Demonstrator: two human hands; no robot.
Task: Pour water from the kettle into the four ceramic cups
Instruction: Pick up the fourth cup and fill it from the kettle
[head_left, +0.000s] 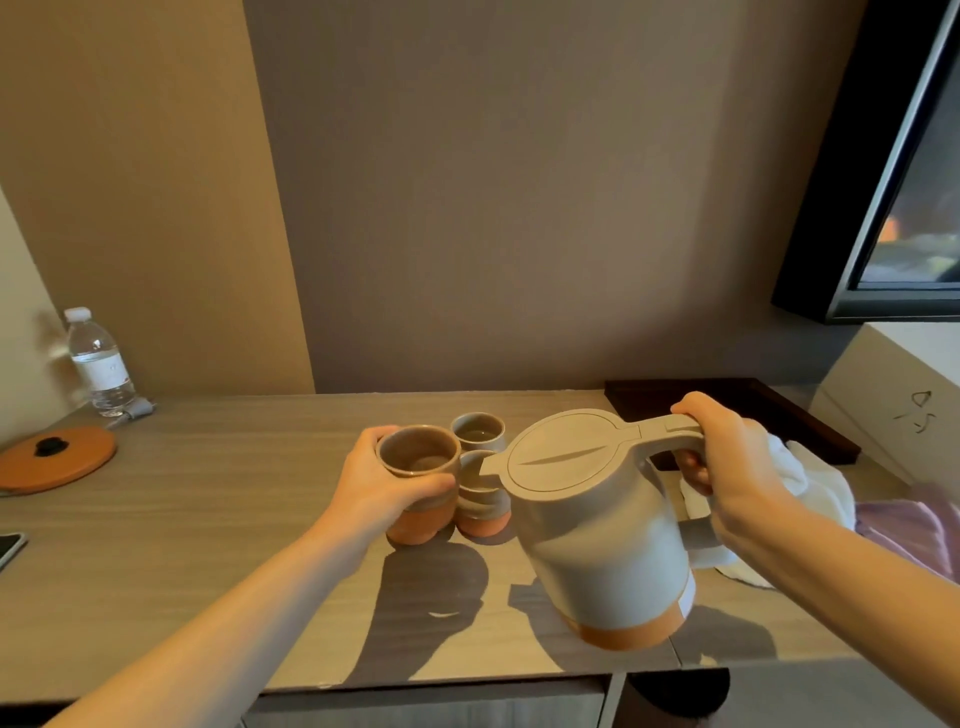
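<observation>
My right hand (727, 457) grips the handle of a grey kettle (597, 530) with an orange base, lifted above the desk and tilted left, lid closed. Its spout hangs over a ceramic cup (480, 512) that is partly hidden behind it. My left hand (374, 483) holds another grey-and-terracotta cup (418, 467) raised just left of the spout. A third cup (478, 431) stands behind them. No stream of water is visible.
The wooden desk (234, 519) carries an orange kettle base plate (57, 460) and a water bottle (98, 364) at the far left, a phone (8, 548) at the left edge, a dark tray (727, 410) and white cloth (810, 483) at the right.
</observation>
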